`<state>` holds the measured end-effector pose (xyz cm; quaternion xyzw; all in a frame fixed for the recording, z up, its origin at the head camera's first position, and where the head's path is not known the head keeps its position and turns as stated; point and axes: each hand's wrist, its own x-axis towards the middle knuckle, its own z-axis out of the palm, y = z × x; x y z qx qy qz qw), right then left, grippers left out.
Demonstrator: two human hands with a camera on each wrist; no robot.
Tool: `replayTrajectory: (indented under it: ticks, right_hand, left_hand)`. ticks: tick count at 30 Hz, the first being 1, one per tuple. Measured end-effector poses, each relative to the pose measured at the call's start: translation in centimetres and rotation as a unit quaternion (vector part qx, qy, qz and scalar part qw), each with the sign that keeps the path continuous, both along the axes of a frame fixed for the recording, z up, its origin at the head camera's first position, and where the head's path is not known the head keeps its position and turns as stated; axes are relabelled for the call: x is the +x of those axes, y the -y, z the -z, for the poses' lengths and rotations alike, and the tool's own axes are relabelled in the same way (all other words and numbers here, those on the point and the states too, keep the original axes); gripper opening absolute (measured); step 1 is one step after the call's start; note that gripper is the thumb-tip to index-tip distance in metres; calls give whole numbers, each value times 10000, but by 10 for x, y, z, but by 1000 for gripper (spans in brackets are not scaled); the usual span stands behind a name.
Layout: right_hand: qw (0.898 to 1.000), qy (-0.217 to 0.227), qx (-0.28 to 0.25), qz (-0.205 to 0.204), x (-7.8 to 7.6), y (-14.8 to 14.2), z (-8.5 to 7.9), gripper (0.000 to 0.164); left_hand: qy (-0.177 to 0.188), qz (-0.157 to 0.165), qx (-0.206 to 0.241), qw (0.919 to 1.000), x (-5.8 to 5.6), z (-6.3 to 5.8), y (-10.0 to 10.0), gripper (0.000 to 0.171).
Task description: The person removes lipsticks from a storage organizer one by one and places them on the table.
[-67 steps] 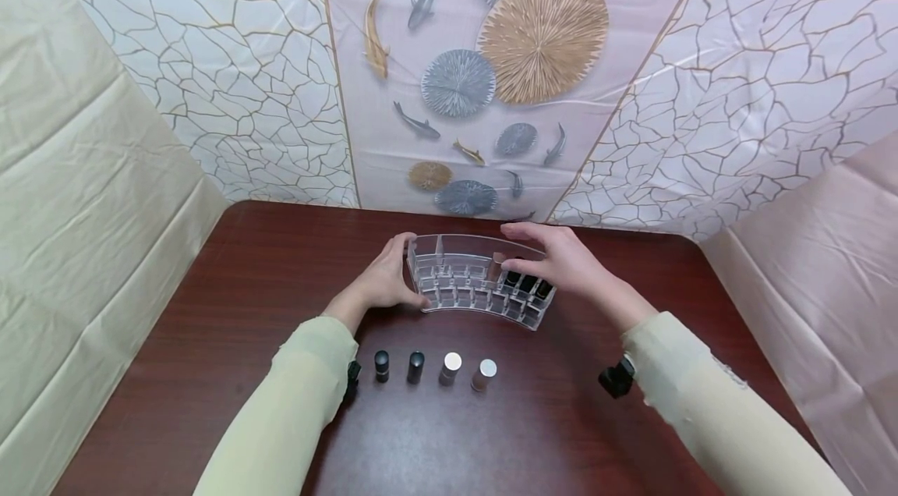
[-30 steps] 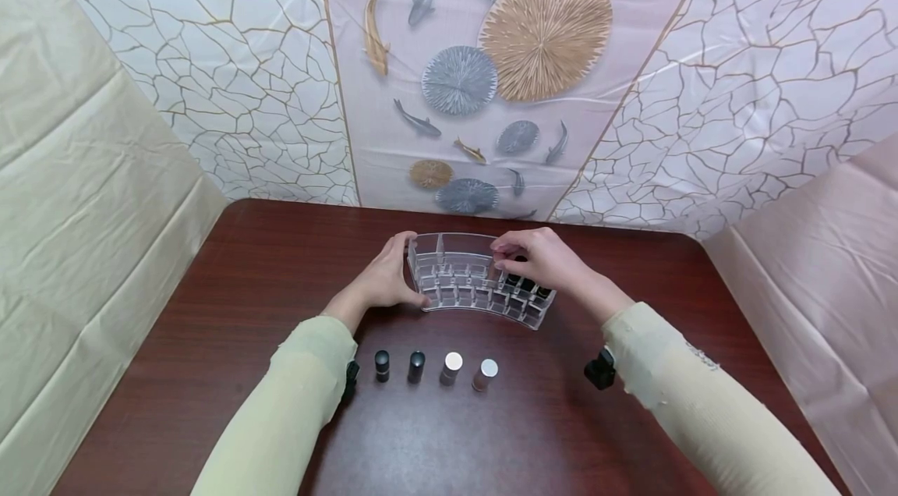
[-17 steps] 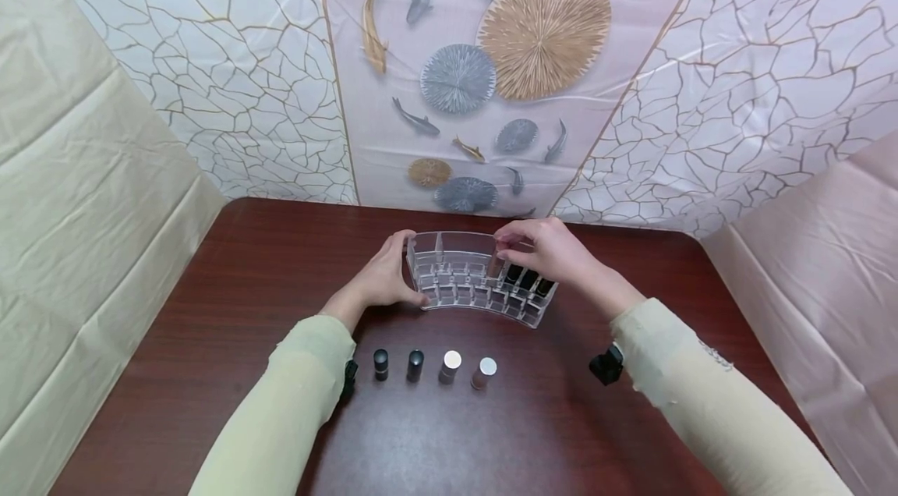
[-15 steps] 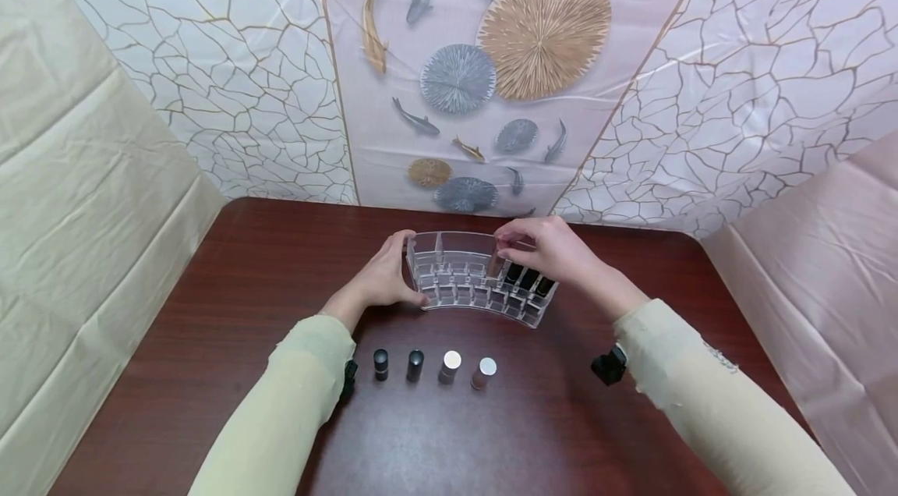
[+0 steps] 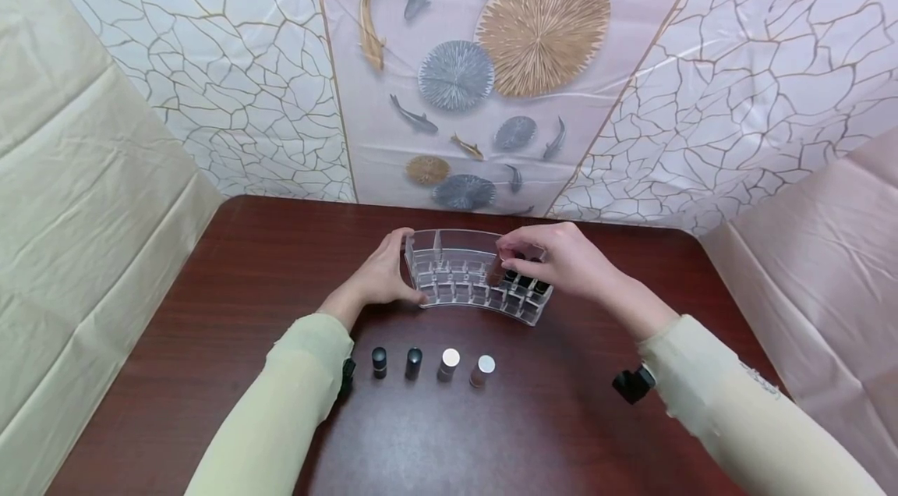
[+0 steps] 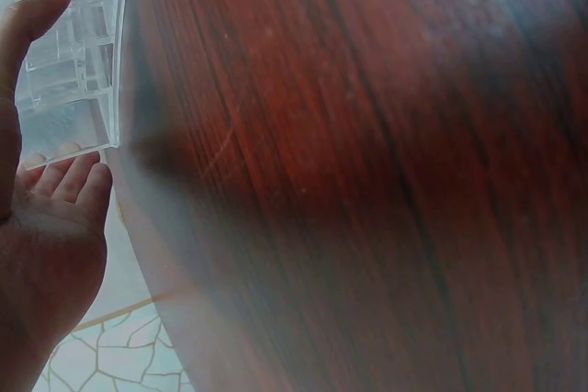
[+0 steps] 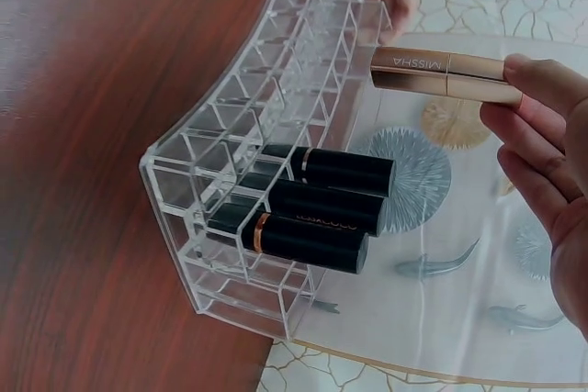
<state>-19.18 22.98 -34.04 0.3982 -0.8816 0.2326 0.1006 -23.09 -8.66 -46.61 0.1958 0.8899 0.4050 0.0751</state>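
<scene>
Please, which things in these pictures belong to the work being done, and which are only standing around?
Part of the work:
right hand, pinching the gold tube
left hand, holding the clear organizer
three black tubes in its compartments

Not in use now:
two black-capped tubes and two pale-capped tubes on the table, perhaps waiting
patterned backdrop

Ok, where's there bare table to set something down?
Bare table: between left sleeve and right sleeve, in front of the four tubes; left of the left sleeve; and the far right corner past the right sleeve. Crowded: the right end of the organizer, with three black tubes and the right fingers holding a gold tube.
</scene>
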Motion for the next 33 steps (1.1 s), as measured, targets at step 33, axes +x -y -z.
replayTrajectory:
  ticks: [33]
  right_hand:
    - [9978, -298, -67, -586, 85, -28, 43, 39]
  left_hand:
    - [-164, 4, -76, 9998, 0, 0, -1, 119]
